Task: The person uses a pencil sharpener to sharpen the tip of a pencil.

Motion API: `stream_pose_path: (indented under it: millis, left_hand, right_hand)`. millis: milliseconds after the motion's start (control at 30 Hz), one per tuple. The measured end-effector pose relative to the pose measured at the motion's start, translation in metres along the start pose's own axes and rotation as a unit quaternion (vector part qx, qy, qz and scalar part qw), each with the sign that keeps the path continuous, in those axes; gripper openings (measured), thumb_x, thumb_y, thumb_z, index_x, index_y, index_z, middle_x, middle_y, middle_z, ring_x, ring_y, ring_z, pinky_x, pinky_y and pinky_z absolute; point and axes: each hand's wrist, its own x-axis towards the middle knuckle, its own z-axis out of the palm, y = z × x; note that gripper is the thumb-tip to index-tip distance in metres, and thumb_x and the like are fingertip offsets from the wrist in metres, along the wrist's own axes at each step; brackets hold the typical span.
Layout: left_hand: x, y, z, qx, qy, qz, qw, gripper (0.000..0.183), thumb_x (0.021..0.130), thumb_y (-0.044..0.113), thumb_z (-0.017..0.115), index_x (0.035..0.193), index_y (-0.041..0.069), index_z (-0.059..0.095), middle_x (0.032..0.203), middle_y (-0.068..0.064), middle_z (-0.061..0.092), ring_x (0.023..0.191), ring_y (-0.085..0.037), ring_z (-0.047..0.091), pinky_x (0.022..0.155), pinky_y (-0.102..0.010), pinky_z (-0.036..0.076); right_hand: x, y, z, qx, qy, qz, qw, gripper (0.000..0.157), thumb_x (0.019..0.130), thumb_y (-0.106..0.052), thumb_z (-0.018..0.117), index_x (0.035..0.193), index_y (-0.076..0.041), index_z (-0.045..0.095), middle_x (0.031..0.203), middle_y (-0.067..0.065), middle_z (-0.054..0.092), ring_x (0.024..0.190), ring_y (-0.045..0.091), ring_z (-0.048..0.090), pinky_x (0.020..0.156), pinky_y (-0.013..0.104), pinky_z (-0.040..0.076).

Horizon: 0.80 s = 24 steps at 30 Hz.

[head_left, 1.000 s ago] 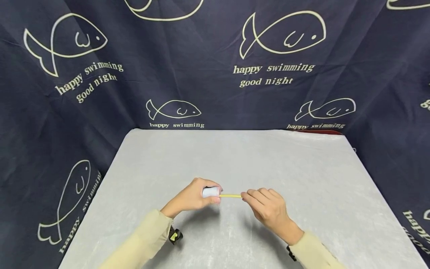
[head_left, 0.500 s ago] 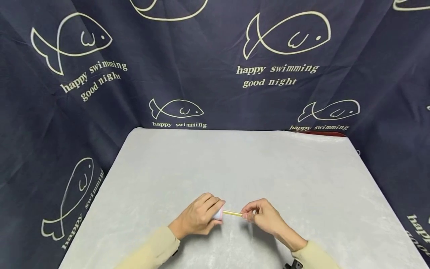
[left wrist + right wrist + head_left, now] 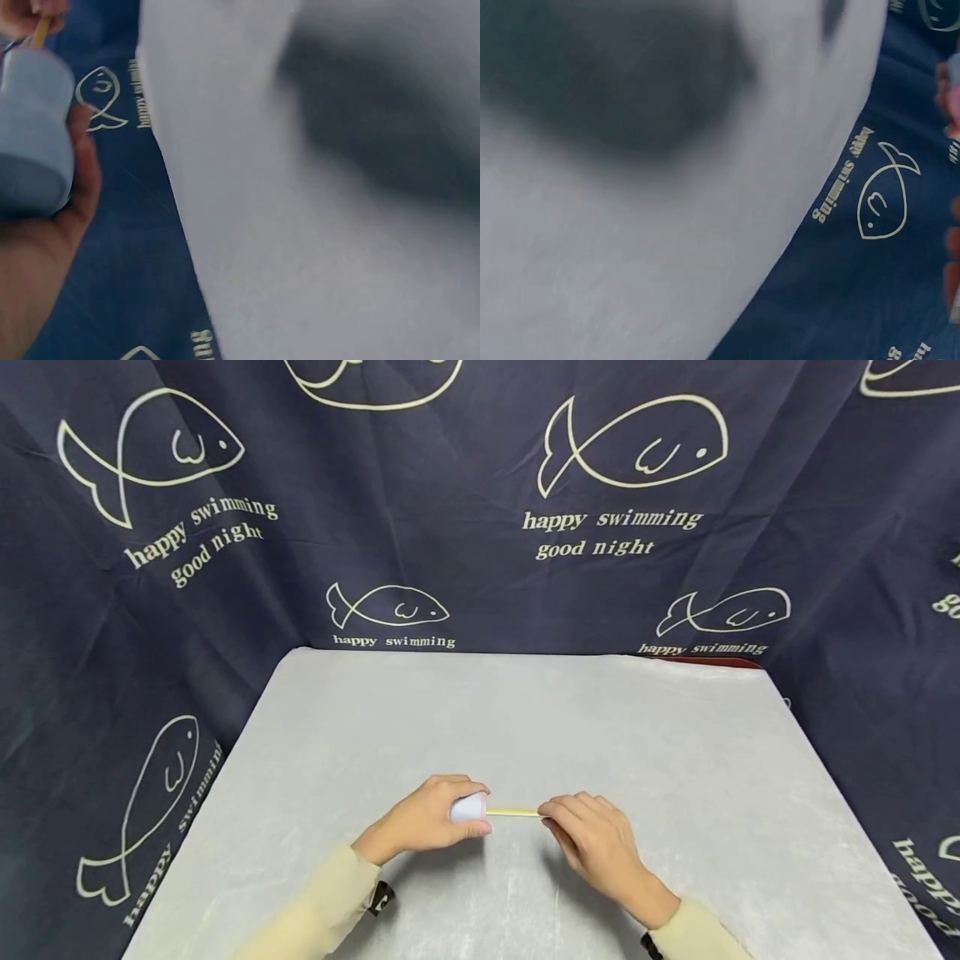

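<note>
In the head view my left hand grips a light-blue pencil sharpener with a pink end, thumb on the near side and fingers on the far side. A yellow pencil runs from that pink end across to my right hand, whose thumb and fingers pinch its other end. The pencil lies nearly level, its sharpener end hidden inside. The left wrist view shows the sharpener's rounded, waisted body close up, with the pencil at its top. Only fingertips of my right hand show in the right wrist view.
Both hands are over a table with a pale grey cloth. A dark blue curtain with fish drawings hangs behind and at both sides. A red edge shows at the table's back right.
Half a second ago my left hand was rolled over the sharpener, mostly covering it, and now it is turned back, showing it. My right hand has also rotated, its back now upward. The grips remain.
</note>
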Motion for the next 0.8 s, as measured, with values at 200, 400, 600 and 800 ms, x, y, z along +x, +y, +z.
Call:
stream_pose_path:
  millis: [200, 400, 600, 800]
  left_hand:
    - [0.004, -0.002, -0.009, -0.16, -0.076, -0.034, 0.9836, 0.016, 0.091, 0.029, 0.065, 0.097, 0.015, 0.068, 0.086, 0.006, 0.067, 0.077, -0.003, 0.057, 0.076, -0.022, 0.048]
    - [0.006, 0.007, -0.012, -0.152, -0.071, -0.007, 0.9858, 0.016, 0.088, 0.023, 0.068, 0.097, 0.009, 0.069, 0.084, 0.001, 0.068, 0.073, -0.001, 0.055, 0.072, -0.02, 0.048]
    - [-0.002, 0.01, 0.01, -0.058, 0.065, 0.076, 0.9933, 0.034, 0.076, 0.018, 0.077, 0.106, 0.005, 0.065, 0.086, -0.002, 0.064, 0.071, -0.004, 0.053, 0.061, -0.014, 0.045]
    - [-0.007, 0.005, 0.034, 0.156, 0.186, 0.222, 0.9443, 0.043, 0.083, 0.031, 0.071, 0.109, -0.002, 0.062, 0.093, -0.004, 0.062, 0.082, -0.012, 0.057, 0.072, -0.018, 0.048]
  right_hand:
    - [0.004, 0.004, 0.002, -0.039, 0.091, -0.107, 0.989, 0.027, 0.099, -0.015, 0.05, 0.084, -0.005, 0.07, 0.076, 0.0, 0.065, 0.06, 0.013, 0.057, 0.05, 0.021, 0.038]
    - [0.012, 0.003, -0.003, 0.004, 0.098, -0.114, 0.989, 0.029, 0.098, -0.019, 0.052, 0.078, -0.005, 0.069, 0.07, -0.001, 0.063, 0.053, 0.008, 0.052, 0.045, 0.013, 0.033]
    - [0.017, -0.005, -0.011, 0.022, 0.071, -0.041, 0.996, 0.029, 0.096, -0.028, 0.056, 0.074, -0.013, 0.068, 0.066, -0.008, 0.06, 0.048, 0.001, 0.043, 0.041, 0.009, 0.026]
    - [0.012, -0.012, -0.023, 0.129, -0.117, 0.209, 0.962, 0.01, 0.074, -0.021, 0.079, 0.071, -0.023, 0.07, 0.062, -0.016, 0.061, 0.048, -0.008, 0.037, 0.043, 0.011, 0.03]
